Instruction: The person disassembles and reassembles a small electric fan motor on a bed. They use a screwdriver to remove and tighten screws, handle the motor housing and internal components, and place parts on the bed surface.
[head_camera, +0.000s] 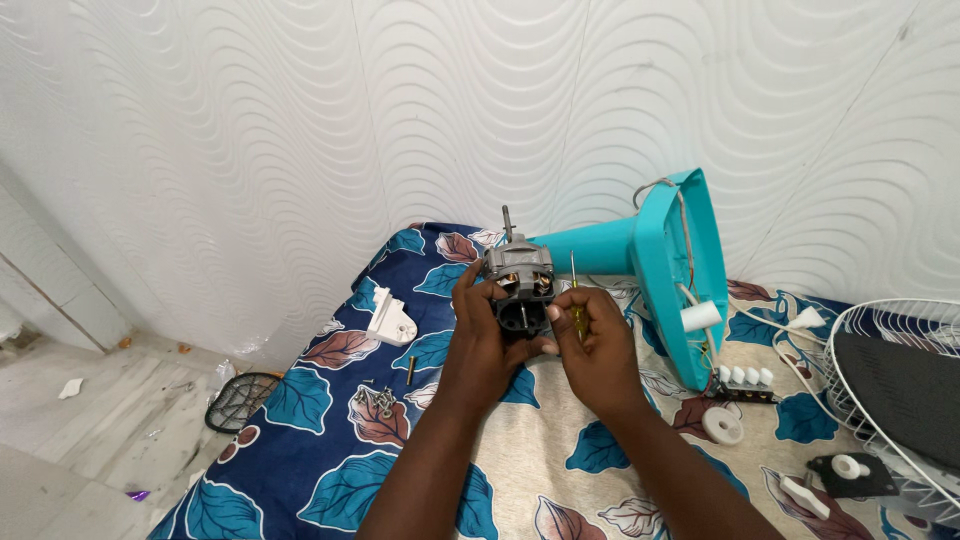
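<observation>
At left of centre a white plastic bracket (391, 318) and loose screws (374, 402) lie on the leaf-patterned cloth (300, 440). Mid-frame, the left hand (478, 325) grips a grey fan motor (520, 283); the right hand (592, 335) pinches a yellow-handled screwdriver (576, 300). Right of them lie a teal fan base (660, 265) and a white wire grille (880, 400).

**Metal, plastic and printed cloth**

At frame centre, a grey, dull metal fan motor (518, 272) with a bare steel shaft. Right of it, a smooth, slightly glossy turquoise plastic fan base (655, 250). Below, a matt woven cloth with blue leaf print (330, 440). Behind, a white wave-embossed wall panel (250, 130).
</observation>
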